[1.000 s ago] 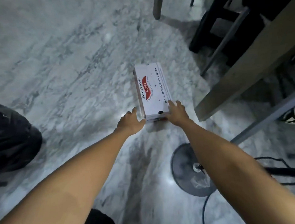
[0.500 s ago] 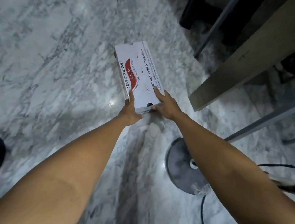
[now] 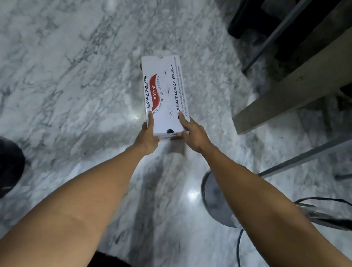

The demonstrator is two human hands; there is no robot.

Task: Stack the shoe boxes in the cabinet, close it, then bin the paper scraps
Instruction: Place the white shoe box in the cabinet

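Note:
A white shoe box with a red mark and black lettering on its lid is held out in front of me above the marble floor. My left hand grips its near left corner, thumb on the lid. My right hand grips the near right corner, fingers on the lid's edge. The cabinet and the paper scraps are out of view.
A wooden beam or table edge slants across the right, with metal legs and dark furniture behind it. A round fan base with a cable sits on the floor lower right. A black bag lies at the left edge.
Both hands closed on the box's near end and lifted it off the floor. The view has shifted, and the box now sits higher and nearer me.

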